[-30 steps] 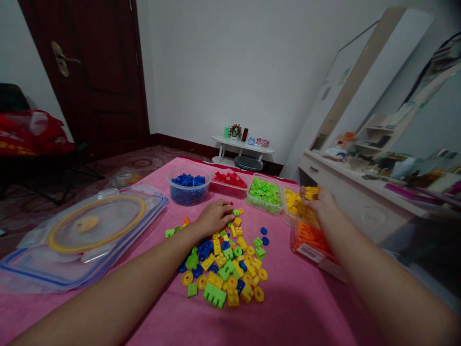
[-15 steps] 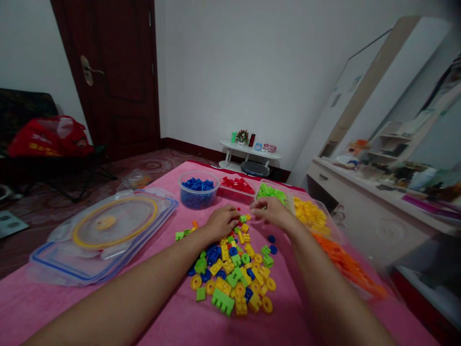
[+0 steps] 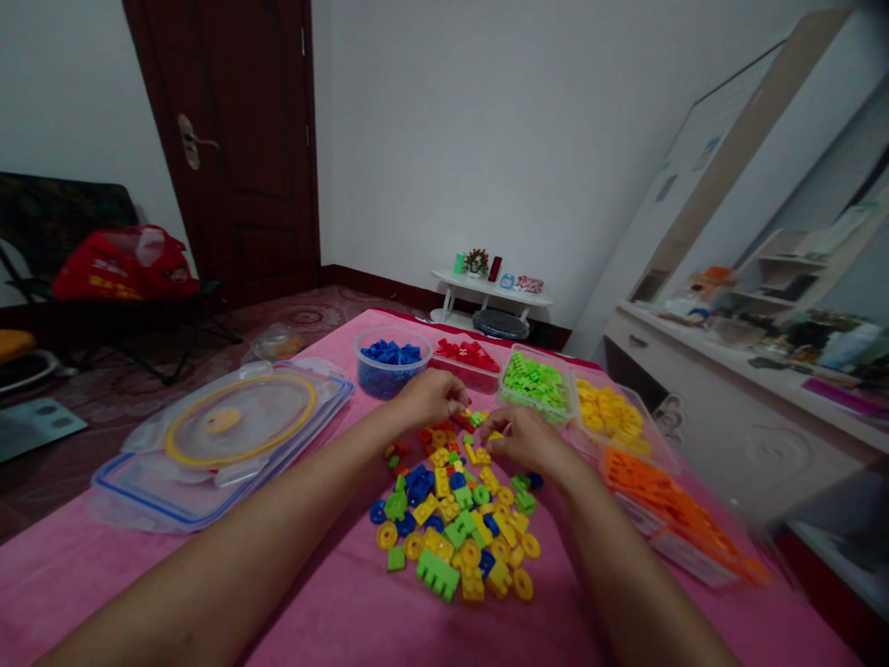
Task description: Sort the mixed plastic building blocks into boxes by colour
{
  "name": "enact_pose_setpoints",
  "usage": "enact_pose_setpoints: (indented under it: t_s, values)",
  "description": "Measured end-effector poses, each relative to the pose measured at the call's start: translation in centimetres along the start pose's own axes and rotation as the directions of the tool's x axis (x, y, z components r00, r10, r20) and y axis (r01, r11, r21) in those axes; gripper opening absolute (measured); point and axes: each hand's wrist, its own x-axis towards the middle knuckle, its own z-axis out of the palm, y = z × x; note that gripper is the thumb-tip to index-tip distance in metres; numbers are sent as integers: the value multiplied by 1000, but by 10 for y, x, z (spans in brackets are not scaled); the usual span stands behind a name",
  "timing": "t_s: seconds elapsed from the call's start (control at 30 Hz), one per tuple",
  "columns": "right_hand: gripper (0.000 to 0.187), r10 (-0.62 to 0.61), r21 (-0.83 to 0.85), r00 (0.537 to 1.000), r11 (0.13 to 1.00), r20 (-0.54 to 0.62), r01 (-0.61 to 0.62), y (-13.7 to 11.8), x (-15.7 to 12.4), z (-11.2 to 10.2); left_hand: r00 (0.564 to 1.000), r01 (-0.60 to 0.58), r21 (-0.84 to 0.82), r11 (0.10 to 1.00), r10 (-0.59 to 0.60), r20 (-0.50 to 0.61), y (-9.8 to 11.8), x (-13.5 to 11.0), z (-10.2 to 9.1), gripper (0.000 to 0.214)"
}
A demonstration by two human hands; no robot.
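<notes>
At the far end of a loose pile of toy building blocks, my left hand is closed, its curled fingertips just above a red piece. What those fingers hold is hidden. My right hand faces it across the pile, fingers bent in toward the thumb. Something yellow shows between them, but I cannot tell whether it is gripped or lies behind. Yellow, green and blue bricks and small wheels fill the near part of the pile. Orange and red pieces lie by my left wrist.
Behind the pile stand tubs of blue blocks, red blocks, green blocks and yellow blocks. A box of orange pieces is at the right. Stacked clear lids lie left on the pink cloth.
My left hand has lifted slightly and moved toward the red tub, uncovering orange and red pieces. My right hand has come back from the green tub down to the pile. The view has shifted slightly.
</notes>
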Motion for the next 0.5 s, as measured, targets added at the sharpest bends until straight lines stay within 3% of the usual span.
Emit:
enact_pose_setpoints:
  t_s: [0.07,0.13,0.2,0.23,0.37,0.43,0.5]
  values:
    - [19,-24,12,996,1000,83,23,-3,-2,3,972,20,-38,999,-11,233,3,-4,-16,18]
    - [22,-31,2,993,1000,113,31,-5,-3,7,881,62,-49,997,-32,472,6,-9,-25,24]
    - [22,-28,-1,994,1000,105,28,-4,-2,11,788,93,-1,996,-73,612,9,-13,-26,30]
    - [21,-27,8,995,1000,101,26,-3,-2,12,770,83,38,996,-89,631,11,-15,-24,32]
    - [14,-51,107,995,993,81,42,0,-1,9,829,-11,172,985,-87,553,16,-15,-15,28]
    - [11,-36,235,999,972,30,28,-5,0,4,832,13,136,991,-86,549,16,-15,-17,25]
    - [18,45,469,996,883,-77,-4,-13,0,-3,849,55,29,998,-62,524,13,-13,-23,23]
